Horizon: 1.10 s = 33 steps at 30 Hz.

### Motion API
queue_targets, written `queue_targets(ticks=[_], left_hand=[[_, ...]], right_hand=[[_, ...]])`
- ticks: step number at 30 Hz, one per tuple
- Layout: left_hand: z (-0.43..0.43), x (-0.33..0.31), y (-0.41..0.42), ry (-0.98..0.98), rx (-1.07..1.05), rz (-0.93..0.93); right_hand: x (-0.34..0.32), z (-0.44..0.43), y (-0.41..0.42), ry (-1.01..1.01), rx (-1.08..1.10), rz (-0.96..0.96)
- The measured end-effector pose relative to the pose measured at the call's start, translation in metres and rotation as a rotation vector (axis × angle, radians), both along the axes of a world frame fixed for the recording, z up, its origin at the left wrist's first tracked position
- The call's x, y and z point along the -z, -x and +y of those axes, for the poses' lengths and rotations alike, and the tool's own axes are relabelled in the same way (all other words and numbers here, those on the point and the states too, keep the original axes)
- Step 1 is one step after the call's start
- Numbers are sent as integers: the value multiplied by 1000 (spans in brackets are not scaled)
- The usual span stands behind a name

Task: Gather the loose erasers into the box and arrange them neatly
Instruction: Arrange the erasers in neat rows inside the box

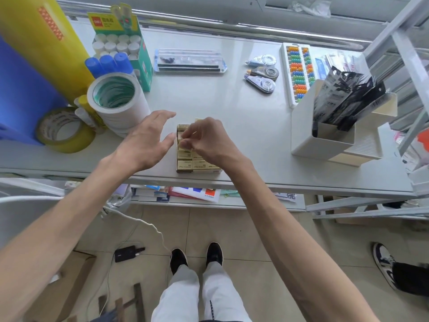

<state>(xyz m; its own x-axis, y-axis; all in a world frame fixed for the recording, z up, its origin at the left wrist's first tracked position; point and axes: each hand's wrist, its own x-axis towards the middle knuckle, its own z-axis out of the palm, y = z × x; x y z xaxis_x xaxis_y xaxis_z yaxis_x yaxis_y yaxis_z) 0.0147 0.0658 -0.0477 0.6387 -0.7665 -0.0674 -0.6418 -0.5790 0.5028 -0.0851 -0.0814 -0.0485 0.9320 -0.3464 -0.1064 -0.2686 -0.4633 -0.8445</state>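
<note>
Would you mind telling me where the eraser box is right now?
The eraser box sits at the table's near edge, centre of the head view, under the right hand, with the left hand beside it.

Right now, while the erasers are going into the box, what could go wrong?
1. The box sits close to the table edge; a push from the right hand might slide it off.
2. The right fingers press an eraser into a tight row, which may tilt its neighbours.
3. The open left hand is beside the tape stack and could bump it.

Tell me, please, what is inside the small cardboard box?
The box holds tan erasers in neat rows near its front; the right hand covers the far part.
</note>
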Motion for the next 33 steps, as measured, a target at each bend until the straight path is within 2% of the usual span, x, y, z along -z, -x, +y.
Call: queue_targets(ticks=[6, 9, 16, 33], left_hand=[[3, -1, 0, -10, -2, 2], [3, -3, 0, -2, -9, 11], [8, -1, 1, -10, -6, 30], [10, 1, 4, -15, -11, 18]], right_hand=[[5, 5, 0, 174, -52, -10], [3, 3, 3, 114, -94, 45], [5, -3, 12, 48, -49, 22], [13, 3, 4, 126, 25, 5]])
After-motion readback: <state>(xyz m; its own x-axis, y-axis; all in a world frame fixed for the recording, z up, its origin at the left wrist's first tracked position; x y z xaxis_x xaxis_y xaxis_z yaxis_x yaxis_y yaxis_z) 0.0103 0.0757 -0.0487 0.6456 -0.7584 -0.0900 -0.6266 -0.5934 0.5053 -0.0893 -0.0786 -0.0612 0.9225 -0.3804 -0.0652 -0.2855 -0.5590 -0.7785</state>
